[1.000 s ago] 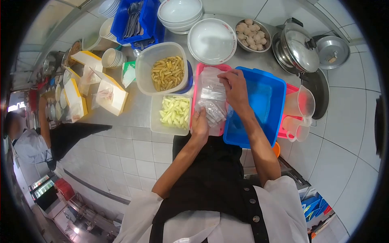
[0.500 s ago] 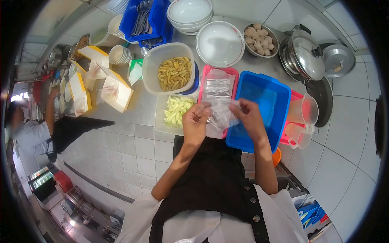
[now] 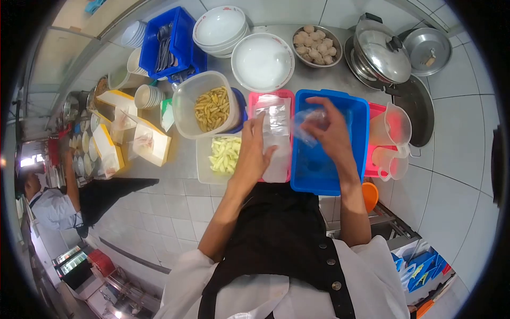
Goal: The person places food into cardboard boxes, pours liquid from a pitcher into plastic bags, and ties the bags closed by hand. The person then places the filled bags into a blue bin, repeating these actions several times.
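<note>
My right hand [image 3: 333, 132] is closed on a crumpled clear plastic bag [image 3: 306, 118], above the blue tub [image 3: 362, 154]. At the left edge of the pink tray [image 3: 255, 98] is my left hand [image 3: 252, 154], its thumb apart from the fingers and holding nothing. A stack of flat clear plastic bags [image 3: 277, 122] lies in that tray, with the left fingertips right beside it. To the left stands a clear container of pale green cut pieces [image 3: 225, 153], partly behind my left hand. Beyond it sits a tub of yellowish-green pickled pieces [image 3: 212, 108].
Several white bowls [image 3: 262, 62] and a metal bowl of meatballs [image 3: 317, 45] stand along the back. Rightward are a lidded pot [image 3: 382, 50] and clear plastic jugs [image 3: 390, 126]. Open boxes [image 3: 151, 139] lie left, near another person [image 3: 56, 199]. Blue cutlery bins [image 3: 164, 45] stand behind.
My hands have moved apart. The right one has carried the plastic bag over the blue tub; the left has let go of it and opened beside the stack. The view has shifted slightly.
</note>
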A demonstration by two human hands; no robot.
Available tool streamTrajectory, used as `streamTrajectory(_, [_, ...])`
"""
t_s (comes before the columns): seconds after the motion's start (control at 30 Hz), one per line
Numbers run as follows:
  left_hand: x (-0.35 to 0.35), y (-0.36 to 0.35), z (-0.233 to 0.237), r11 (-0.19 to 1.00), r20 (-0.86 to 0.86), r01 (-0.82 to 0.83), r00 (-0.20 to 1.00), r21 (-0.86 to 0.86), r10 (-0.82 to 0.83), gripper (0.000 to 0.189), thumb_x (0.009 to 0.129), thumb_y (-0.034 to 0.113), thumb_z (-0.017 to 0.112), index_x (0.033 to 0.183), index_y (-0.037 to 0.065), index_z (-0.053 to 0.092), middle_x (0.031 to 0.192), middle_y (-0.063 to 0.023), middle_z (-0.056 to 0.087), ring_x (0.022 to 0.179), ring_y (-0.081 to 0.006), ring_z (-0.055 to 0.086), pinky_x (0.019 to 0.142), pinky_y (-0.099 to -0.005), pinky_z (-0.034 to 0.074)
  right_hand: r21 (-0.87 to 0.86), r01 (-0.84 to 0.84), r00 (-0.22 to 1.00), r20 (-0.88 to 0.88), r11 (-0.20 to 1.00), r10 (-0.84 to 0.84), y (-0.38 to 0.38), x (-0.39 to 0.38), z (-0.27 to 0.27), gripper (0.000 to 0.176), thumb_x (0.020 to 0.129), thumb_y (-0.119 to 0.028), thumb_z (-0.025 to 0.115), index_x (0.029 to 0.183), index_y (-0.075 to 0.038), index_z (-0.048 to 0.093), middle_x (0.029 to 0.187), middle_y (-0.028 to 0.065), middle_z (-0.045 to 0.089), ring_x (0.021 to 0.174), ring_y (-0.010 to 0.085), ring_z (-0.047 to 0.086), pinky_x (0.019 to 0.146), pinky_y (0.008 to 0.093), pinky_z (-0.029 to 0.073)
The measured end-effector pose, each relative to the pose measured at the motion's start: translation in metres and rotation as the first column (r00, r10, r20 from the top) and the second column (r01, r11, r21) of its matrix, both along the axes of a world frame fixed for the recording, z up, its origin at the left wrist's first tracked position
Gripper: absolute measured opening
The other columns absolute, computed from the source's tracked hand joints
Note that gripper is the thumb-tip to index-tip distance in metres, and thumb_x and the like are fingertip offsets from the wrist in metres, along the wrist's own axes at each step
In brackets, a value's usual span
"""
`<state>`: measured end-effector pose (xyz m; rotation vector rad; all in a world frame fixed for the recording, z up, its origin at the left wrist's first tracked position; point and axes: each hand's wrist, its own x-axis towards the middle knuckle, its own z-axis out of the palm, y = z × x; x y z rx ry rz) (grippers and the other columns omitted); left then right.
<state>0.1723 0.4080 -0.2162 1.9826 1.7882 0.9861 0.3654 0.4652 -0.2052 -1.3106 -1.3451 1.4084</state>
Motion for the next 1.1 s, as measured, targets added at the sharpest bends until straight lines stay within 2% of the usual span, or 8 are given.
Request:
streamTrajectory(0.13, [0.026,0.012,0.025,0.987,0.289,-0.144,0.95,0.067,0.119,0.036,0.087,0.009,0.067,0.121,0.003,0.056,0.09,-0.0146,0.066,0.085,-0.0258,0.066,0.078,-0.035,0.051,-0.07,-0.238,0.946,-0.244,0.969,0.214,-0.008,-0.01,0.017,0.041,0.079,-0.001,0.073,0.117,-0.004,0.057,0.076,0.0023,0.062,0.071,0.0083,0.058,0.061,0.0246,0.047])
streamTrajectory(0.23, [0.009,0.019,0.018,0.889,0.533,0.255,0.846,-0.38,-0.015,0.011,0.087,0.007,0.067,0.084,-0.003,0.068,0.075,-0.0081,0.067,0.073,-0.0126,0.062,0.071,-0.0257,0.047,-0.057,-0.06,0.997,-0.044,0.997,0.057,-0.001,0.001,0.016,0.027,0.083,-0.003,0.07,0.109,0.0,0.061,0.072,0.0026,0.063,0.068,0.0085,0.058,0.059,0.0248,0.046])
streamTrajectory(0.33, [0.013,0.015,0.01,0.887,0.61,0.311,0.791,-0.343,-0.041,0.011,0.089,0.008,0.065,0.084,-0.002,0.068,0.072,-0.0049,0.066,0.072,-0.0092,0.06,0.068,-0.024,0.045,-0.135,-0.04,0.983,-0.181,0.99,0.015,0.002,0.015,0.003,0.012,0.087,-0.006,0.067,0.094,0.003,0.064,0.069,0.0025,0.062,0.063,0.0091,0.057,0.057,0.0251,0.046])
streamTrajectory(0.5, [0.026,0.009,0.032,0.919,0.575,0.274,0.816,-0.284,-0.066,0.054,0.08,0.001,0.073,0.128,0.005,0.049,0.126,-0.0076,0.051,0.101,-0.0158,0.058,0.083,-0.0319,0.05,0.024,-0.018,0.999,-0.028,1.0,0.019,-0.022,0.025,0.015,0.011,0.089,-0.009,0.064,0.086,0.001,0.065,0.067,0.0069,0.062,0.06,0.011,0.055,0.057,0.0271,0.045])
streamTrajectory(0.67, [0.018,0.053,0.062,0.679,0.463,0.628,0.765,-0.38,-0.448,0.031,0.081,0.006,0.074,0.109,0.0,0.062,0.102,-0.0065,0.064,0.085,-0.0136,0.061,0.075,-0.0297,0.05,0.284,-0.319,0.908,0.367,0.904,0.205,-0.04,0.035,0.025,0.014,0.087,-0.015,0.065,0.084,-0.001,0.062,0.067,0.0136,0.059,0.062,0.0286,0.057,0.061,0.0385,0.045])
streamTrajectory(0.8, [0.024,0.051,0.053,0.607,0.547,0.683,0.714,-0.406,-0.437,0.013,0.084,0.01,0.071,0.079,-0.002,0.066,0.069,-0.0056,0.065,0.064,-0.0106,0.06,0.063,-0.0258,0.048,0.384,-0.16,0.922,0.387,0.909,-0.001,-0.062,0.032,0.042,0.016,0.086,-0.017,0.066,0.083,-0.001,0.062,0.072,0.014,0.061,0.067,0.033,0.059,0.062,0.0425,0.044])
streamTrajectory(0.87, [0.03,0.037,0.044,0.677,0.51,0.592,0.783,-0.437,-0.356,0.015,0.087,0.011,0.07,0.077,0.001,0.064,0.071,-0.0037,0.065,0.065,-0.0087,0.059,0.061,-0.0223,0.044,0.816,0.124,0.56,0.412,0.565,-0.719,-0.087,0.012,0.053,0.015,0.085,-0.016,0.067,0.083,-0.001,0.063,0.077,0.0142,0.062,0.069,0.0343,0.06,0.064,0.0433,0.045])
streamTrajectory(1.1, [0.055,-0.017,-0.009,0.601,0.881,0.726,0.468,-0.335,-0.075,0.019,0.088,0.014,0.07,0.076,0.001,0.063,0.069,-0.0018,0.063,0.061,-0.0073,0.057,0.057,-0.0221,0.044,0.028,0.547,0.805,0.258,0.837,-0.534,-0.168,-0.008,0.005,0.016,0.087,-0.016,0.07,0.095,-0.002,0.068,0.089,0.0112,0.069,0.065,0.0139,0.058,0.062,0.0288,0.048])
